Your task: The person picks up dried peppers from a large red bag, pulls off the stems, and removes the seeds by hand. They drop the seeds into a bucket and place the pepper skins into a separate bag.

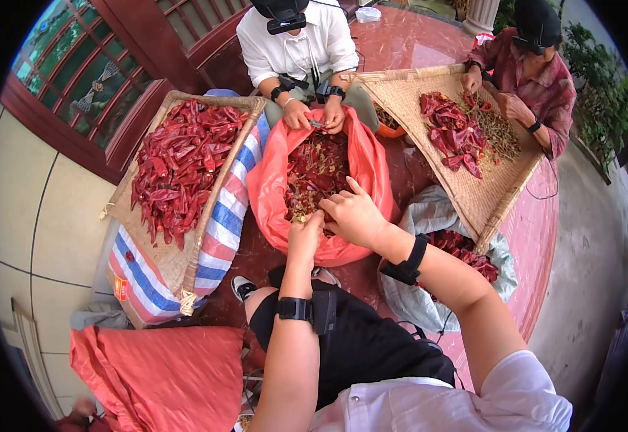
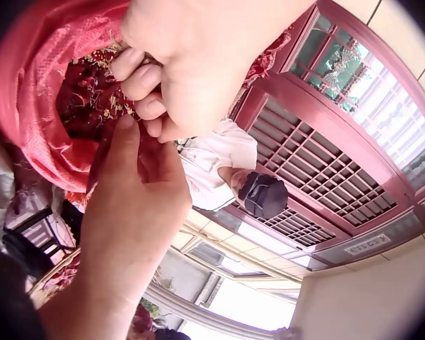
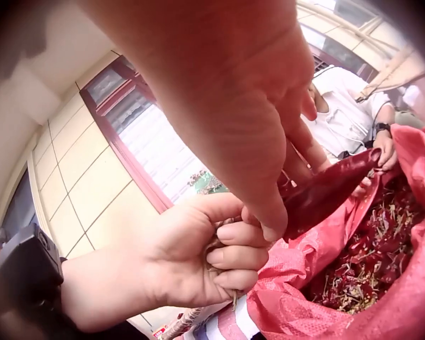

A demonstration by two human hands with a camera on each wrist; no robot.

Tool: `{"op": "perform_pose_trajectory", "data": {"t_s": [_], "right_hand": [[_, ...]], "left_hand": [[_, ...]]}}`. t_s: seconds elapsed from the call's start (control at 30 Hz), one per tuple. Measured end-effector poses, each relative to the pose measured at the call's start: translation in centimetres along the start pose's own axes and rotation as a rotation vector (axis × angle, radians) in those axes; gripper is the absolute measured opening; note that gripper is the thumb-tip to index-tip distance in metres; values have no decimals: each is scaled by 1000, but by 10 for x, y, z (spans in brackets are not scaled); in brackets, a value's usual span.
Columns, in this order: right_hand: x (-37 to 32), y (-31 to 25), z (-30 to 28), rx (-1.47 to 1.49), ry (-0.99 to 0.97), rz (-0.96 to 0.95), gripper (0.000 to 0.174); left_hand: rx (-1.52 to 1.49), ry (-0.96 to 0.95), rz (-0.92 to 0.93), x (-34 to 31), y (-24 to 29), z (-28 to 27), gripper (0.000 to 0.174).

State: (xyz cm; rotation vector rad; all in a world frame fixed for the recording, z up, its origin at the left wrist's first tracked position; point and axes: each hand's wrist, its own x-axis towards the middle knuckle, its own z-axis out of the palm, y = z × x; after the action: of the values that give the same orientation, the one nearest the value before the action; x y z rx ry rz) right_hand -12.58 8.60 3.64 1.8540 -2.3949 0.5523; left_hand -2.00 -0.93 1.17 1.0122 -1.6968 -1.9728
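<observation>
Over a pink-red woven bag of dried peppers, both hands meet. The right hand pinches a dark red dried pepper between thumb and fingers; the pepper points away from the palm in the right wrist view. Against that thumb, the left hand has its fingers curled, with thin stems poking out of them. From the left wrist, the left hand is above the right hand. The pepper's stem end is hidden by the fingers.
A woven tray heaped with red peppers rests on a striped sack at left. Opposite, a person in white works at the same bag. Another person sits by a second tray at right, above a pale sack.
</observation>
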Motion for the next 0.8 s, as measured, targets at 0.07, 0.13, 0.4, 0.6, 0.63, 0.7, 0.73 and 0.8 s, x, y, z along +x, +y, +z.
{"op": "perform_pose_trajectory", "data": {"t_s": [0.07, 0.13, 0.4, 0.6, 0.63, 0.7, 0.73, 0.8], "right_hand": [[-3, -8, 4, 4, 91, 8, 41], [-5, -14, 2, 1, 159, 21, 49], [-2, 5, 13, 148, 274, -187, 21], [0, 9, -2, 149, 239, -247, 10], [1, 9, -4, 159, 255, -235, 10], [3, 8, -9, 167, 260, -215, 8], [2, 7, -9, 179, 260, -190, 7], [1, 6, -11, 185, 260, -166, 6]], "left_hand": [[-228, -48, -236, -1, 4, -5, 23], [-306, -63, -275, 1, -1, -9, 23], [-450, -118, -334, 2, -2, -15, 22], [-507, -190, -326, -2, 4, -10, 24], [-540, -214, -335, -2, 6, -10, 26], [-573, -238, -339, -1, 10, -8, 28], [-547, -212, -323, -1, 11, -9, 30], [-518, -186, -307, -4, 13, -9, 32]]}}
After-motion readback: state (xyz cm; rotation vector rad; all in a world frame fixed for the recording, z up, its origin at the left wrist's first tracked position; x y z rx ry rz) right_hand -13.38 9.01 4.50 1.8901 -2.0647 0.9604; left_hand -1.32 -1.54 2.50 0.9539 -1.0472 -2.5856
